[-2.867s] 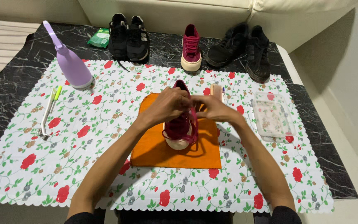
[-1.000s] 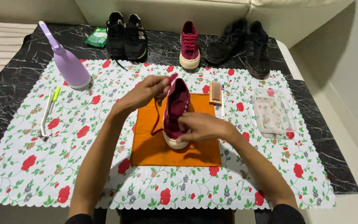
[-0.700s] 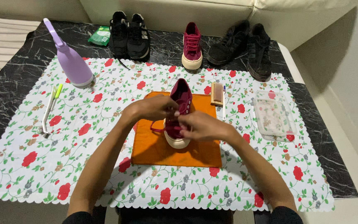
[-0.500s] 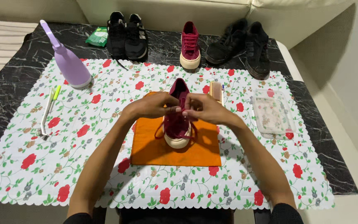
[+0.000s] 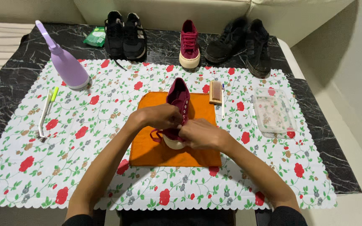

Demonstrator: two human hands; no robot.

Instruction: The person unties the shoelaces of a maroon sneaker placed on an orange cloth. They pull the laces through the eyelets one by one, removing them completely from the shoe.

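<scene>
A maroon canvas shoe (image 5: pixel 178 97) with a cream sole stands on an orange cloth (image 5: pixel 151 147) in the middle of the table, toe toward me. My left hand (image 5: pixel 161 116) pinches the maroon lace (image 5: pixel 156 134) over the shoe's front, and a loop of that lace hangs off to the left. My right hand (image 5: pixel 200 134) is closed on the lace at the toe end, touching the left hand. The shoe's toe is hidden under my hands.
A floral mat (image 5: pixel 105 171) covers the dark marble table (image 5: pixel 5 104). A lilac spray bottle (image 5: pixel 65 65) and a toothbrush (image 5: pixel 46 113) lie left. A wooden brush (image 5: pixel 216 92) and clear tray (image 5: pixel 273 114) lie right. Black shoes (image 5: pixel 125 35), a second maroon shoe (image 5: pixel 189 44) and dark shoes (image 5: pixel 241 42) line the back.
My left hand came down from holding the lace up at the shoe's back and joined the right hand at the front. Both hands have since shifted toward the toe.
</scene>
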